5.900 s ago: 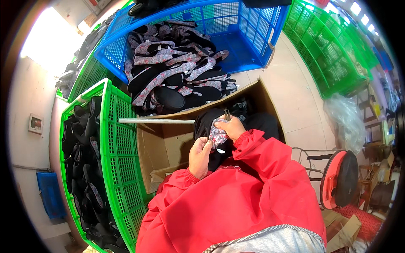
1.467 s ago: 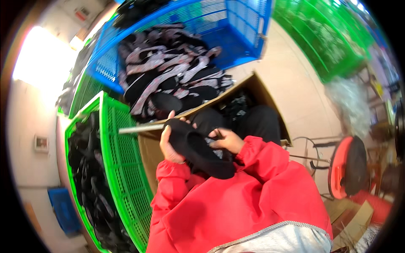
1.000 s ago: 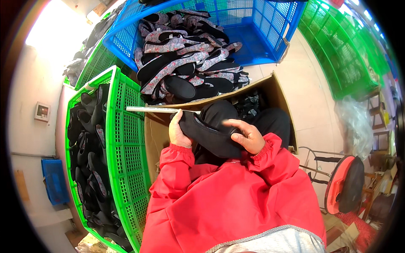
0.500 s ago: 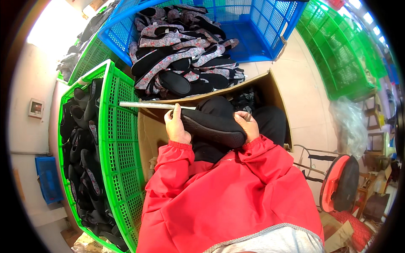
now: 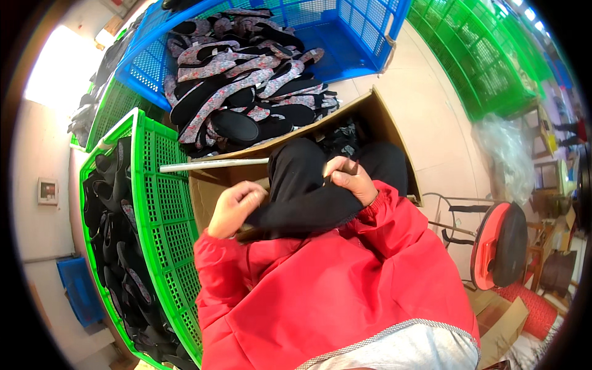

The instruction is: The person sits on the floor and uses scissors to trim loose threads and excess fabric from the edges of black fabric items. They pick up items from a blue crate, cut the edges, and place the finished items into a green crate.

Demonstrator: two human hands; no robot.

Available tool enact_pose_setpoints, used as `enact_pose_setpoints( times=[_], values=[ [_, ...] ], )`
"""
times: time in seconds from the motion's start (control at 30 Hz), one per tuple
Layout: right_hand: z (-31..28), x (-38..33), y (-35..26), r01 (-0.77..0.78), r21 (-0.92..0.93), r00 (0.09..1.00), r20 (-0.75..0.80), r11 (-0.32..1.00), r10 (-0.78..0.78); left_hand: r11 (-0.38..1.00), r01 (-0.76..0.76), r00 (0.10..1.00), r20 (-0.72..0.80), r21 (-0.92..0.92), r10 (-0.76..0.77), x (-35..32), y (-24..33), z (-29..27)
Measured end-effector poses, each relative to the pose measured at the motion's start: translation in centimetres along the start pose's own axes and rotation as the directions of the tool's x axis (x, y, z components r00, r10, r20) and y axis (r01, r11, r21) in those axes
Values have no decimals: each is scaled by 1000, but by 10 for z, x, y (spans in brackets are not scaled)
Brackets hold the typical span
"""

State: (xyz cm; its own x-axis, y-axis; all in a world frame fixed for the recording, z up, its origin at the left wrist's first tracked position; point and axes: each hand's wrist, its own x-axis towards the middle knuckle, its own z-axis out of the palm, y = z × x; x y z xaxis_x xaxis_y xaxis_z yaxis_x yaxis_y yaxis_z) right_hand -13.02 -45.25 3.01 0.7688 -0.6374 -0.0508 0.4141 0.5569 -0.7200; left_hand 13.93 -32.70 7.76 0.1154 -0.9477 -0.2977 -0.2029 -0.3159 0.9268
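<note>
A black slipper [image 5: 302, 209], somewhat blurred, lies slantwise across my lap, in front of my dark-trousered knees. At its left end is my left hand [image 5: 234, 206], its fingers curled closed around the edge. My right hand [image 5: 353, 179] pinches the slipper's right end between thumb and fingers. Just beyond the hands, a pale rod [image 5: 213, 164] reaches from the green crate's side toward my knee.
An open cardboard box [image 5: 385, 132] surrounds my legs. Ahead, a blue crate [image 5: 364, 43] holds many flowered and black slippers [image 5: 237, 98]. Close on my left stands a green crate [image 5: 163, 203] of dark slippers. A red-and-black stool [image 5: 496, 246] stands at the right.
The slipper has turned and dropped nearer my body, its sole no longer facing up. My left hand has moved down and left, its fingers now curled; my right hand has shifted slightly left.
</note>
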Motion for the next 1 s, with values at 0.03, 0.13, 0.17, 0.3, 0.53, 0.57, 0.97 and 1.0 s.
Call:
enact_pose_setpoints(
  times=[0.03, 0.13, 0.17, 0.3, 0.53, 0.57, 0.97, 1.0],
  values=[
    [0, 0, -3, -64, 12, 993, 95, 998, 63, 998, -49, 982, 183, 49, 39, -4, 15, 1],
    [16, 7, 2, -21, -109, 976, 212, 994, 44, 939, -338, 712, 635, -66, 301, 2, 39, 12],
    [23, 8, 3, -90, -59, 967, 232, 994, 101, 963, -217, 712, 649, -158, 267, 0, 39, 20],
    [32, 12, 3, -175, -113, 967, 167, 978, 192, 865, 342, 715, 699, -367, 14, -15, 26, 45],
    [18, 18, 19, -353, -66, 926, 119, 933, 358, 718, 524, 780, 597, -458, -188, -26, 18, 67],
    [18, 19, 23, -367, -53, 922, 114, 929, 371, 729, 518, 798, 560, -448, -223, -27, 19, 69],
    [14, 22, 29, -410, -17, 906, 109, 912, 409, 622, 586, 753, 632, -519, -183, -24, 10, 70],
    [13, 22, 31, -407, -13, 907, 111, 913, 406, 622, 592, 748, 636, -513, -188, -24, 8, 69]
  ],
)
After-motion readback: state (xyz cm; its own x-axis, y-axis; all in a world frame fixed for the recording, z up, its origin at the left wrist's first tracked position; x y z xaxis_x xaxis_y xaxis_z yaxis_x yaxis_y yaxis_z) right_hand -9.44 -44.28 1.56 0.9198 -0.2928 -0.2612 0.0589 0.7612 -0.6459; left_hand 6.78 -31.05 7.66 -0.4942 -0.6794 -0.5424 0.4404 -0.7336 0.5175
